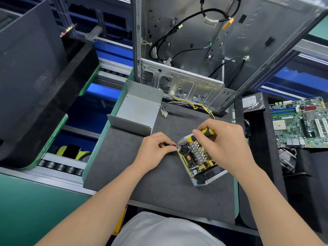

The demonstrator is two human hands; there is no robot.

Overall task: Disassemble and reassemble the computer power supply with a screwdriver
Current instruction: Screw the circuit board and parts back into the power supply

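View from above a workbench, looking down at two bare forearms; the power supply [194,158] lies open on a dark mat [124,166], circuit board and heat-sink fins exposed, angled so one corner faces the person; its removed metal cover [138,110] sits well apart, up and left, keeping the work area free; the right hand [223,139] wraps the yellow-and-black screwdriver [205,134], slanted down toward the board's left corner; the left hand [156,148] pinches a small dark piece [167,144] at that corner, probably steadying a screw or the tip, too small to tell; a stripped computer case [195,50] stands behind; a motherboard [300,123] lies right.
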